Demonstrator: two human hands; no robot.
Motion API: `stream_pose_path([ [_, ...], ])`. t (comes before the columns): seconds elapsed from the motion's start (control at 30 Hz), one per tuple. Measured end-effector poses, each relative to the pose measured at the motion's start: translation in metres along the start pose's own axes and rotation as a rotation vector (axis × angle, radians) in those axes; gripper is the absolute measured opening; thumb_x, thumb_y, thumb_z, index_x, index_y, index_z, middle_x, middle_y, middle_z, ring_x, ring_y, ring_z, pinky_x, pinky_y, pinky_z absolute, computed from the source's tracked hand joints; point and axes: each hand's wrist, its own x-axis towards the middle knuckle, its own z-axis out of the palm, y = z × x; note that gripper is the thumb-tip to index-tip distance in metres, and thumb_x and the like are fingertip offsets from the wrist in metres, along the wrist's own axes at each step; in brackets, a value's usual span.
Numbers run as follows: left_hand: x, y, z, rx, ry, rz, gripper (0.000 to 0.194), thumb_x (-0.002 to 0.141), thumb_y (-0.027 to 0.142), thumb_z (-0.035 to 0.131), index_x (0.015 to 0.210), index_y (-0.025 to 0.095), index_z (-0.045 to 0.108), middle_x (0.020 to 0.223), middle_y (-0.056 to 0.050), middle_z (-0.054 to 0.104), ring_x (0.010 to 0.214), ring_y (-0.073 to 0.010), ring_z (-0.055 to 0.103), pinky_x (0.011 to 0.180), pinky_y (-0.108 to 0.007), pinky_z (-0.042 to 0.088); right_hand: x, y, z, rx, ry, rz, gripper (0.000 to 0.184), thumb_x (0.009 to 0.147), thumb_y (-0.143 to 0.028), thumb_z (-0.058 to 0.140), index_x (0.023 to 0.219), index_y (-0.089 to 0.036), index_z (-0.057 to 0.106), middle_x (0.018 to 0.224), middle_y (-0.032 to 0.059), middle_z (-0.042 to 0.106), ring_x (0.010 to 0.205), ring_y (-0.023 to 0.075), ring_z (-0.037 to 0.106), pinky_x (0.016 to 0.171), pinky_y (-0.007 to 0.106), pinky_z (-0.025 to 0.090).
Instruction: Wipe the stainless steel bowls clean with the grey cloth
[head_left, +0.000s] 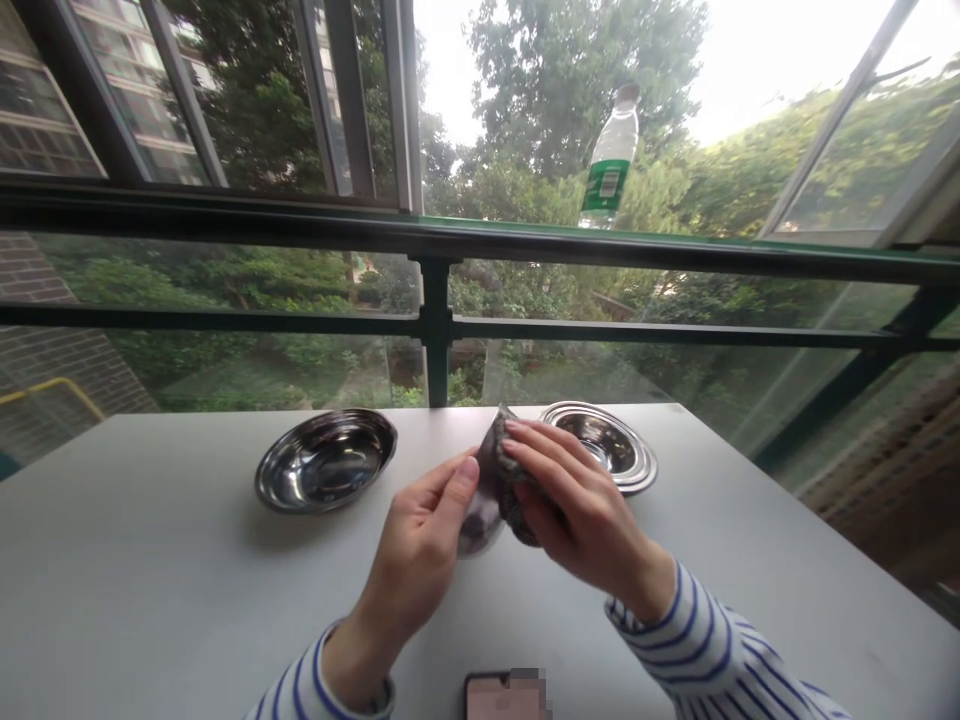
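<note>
My left hand (424, 540) grips the edge of a shiny round metal dish (480, 530), thumb on the near side. The dish is tilted up above the table and partly hidden by both hands. In my right hand (577, 500) is a dark grey cloth (517, 505), bunched under the fingers and pressed against the dish. Left of my hands, an oval steel bowl (328, 462) rests on the table. Behind my right hand stand several nested steel bowls (637, 470), partly covered by that hand.
Everything stands on a white table (187, 600). A phone (506, 697) lies at the near edge, cut off by the frame. Beyond the far edge runs a dark green railing (300, 232), with an upright plastic bottle (609, 165) with a green label near it. Windows and trees lie behind.
</note>
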Motion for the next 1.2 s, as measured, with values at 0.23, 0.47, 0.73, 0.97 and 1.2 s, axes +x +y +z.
stream_pose_path([
  [0.23, 0.001, -0.002, -0.001, -0.079, 0.087, -0.072, 0.033, 0.078, 0.041, 0.059, 0.102, 0.019, 0.067, 0.084, -0.004, 0.068, 0.068, -0.0126, 0.060, 0.061, -0.021, 0.048, 0.000, -0.007, 0.003, 0.015, -0.075, -0.117, 0.038, 0.083, -0.016, 0.053, 0.121, -0.012, 0.050, 0.125, 0.0122, 0.056, 0.123, 0.0257, 0.043, 0.097, 0.044, 0.043],
  [0.47, 0.000, -0.003, -0.001, -0.016, 0.109, -0.076, 0.030, 0.079, 0.041, 0.057, 0.093, 0.018, 0.069, 0.070, -0.001, 0.062, 0.061, -0.0094, 0.054, 0.054, -0.017, 0.044, 0.000, 0.002, 0.004, 0.082, -0.010, 0.080, 0.037, 0.085, -0.013, 0.048, 0.122, -0.016, 0.047, 0.124, 0.0128, 0.055, 0.120, 0.0240, 0.046, 0.096, 0.045, 0.045],
  [0.73, 0.001, 0.000, 0.000, -0.152, 0.099, -0.151, 0.030, 0.076, 0.034, 0.063, 0.099, 0.016, 0.066, 0.071, -0.002, 0.066, 0.056, -0.0087, 0.056, 0.054, -0.019, 0.045, 0.000, 0.000, 0.007, 0.060, -0.044, 0.056, 0.035, 0.086, -0.014, 0.048, 0.121, -0.015, 0.048, 0.125, 0.0128, 0.055, 0.121, 0.0237, 0.045, 0.097, 0.044, 0.044],
  [0.97, 0.004, 0.002, 0.002, -0.247, 0.189, -0.129, 0.024, 0.075, 0.031, 0.063, 0.093, 0.014, 0.067, 0.071, -0.001, 0.066, 0.061, -0.0088, 0.058, 0.060, -0.018, 0.047, 0.003, -0.008, 0.010, 0.076, -0.096, -0.036, 0.033, 0.086, -0.018, 0.049, 0.119, -0.015, 0.051, 0.126, 0.0103, 0.055, 0.124, 0.0235, 0.043, 0.099, 0.043, 0.042],
  [1.2, 0.003, 0.002, 0.002, -0.116, 0.142, -0.122, 0.028, 0.076, 0.036, 0.062, 0.094, 0.017, 0.068, 0.064, 0.002, 0.063, 0.052, -0.0071, 0.053, 0.052, -0.017, 0.044, 0.003, 0.003, 0.009, 0.148, -0.025, 0.148, 0.033, 0.088, -0.017, 0.044, 0.120, -0.017, 0.049, 0.126, 0.0120, 0.054, 0.120, 0.0221, 0.046, 0.098, 0.044, 0.043],
])
